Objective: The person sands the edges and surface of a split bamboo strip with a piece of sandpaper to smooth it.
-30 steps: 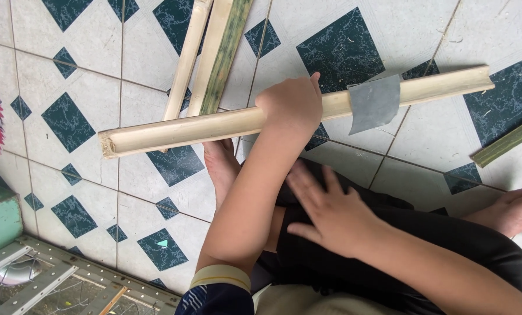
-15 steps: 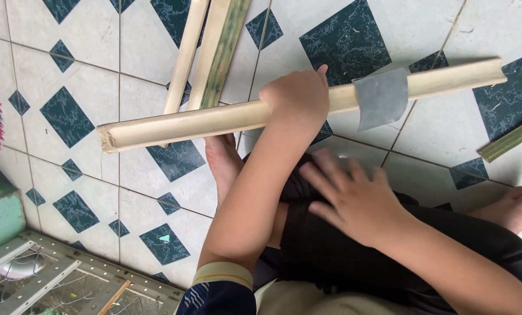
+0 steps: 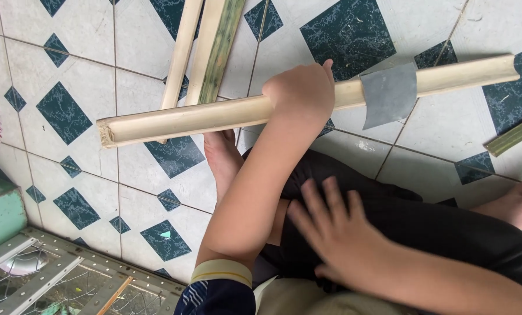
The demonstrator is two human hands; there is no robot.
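A long pale split bamboo piece [image 3: 185,119] lies across the tiled floor, from the left to the upper right. My left hand [image 3: 302,87] is closed around its middle. Just right of that hand a flat grey metal blade [image 3: 389,93] sits across the bamboo; how deep it cuts I cannot tell. My right hand [image 3: 331,230] rests flat, fingers spread, on my black-trousered thigh [image 3: 424,221] and holds nothing.
Two more bamboo strips [image 3: 205,52] lie under the long piece at the top. A green strip [image 3: 515,134] sits at the right edge. My bare feet [image 3: 223,157] rest on the tiles. A green box [image 3: 1,210] and a wire-mesh metal frame [image 3: 51,274] are at lower left.
My right hand has shifted a little on my thigh, now lower and to the left. My left hand keeps its grip on the bamboo, which has barely moved.
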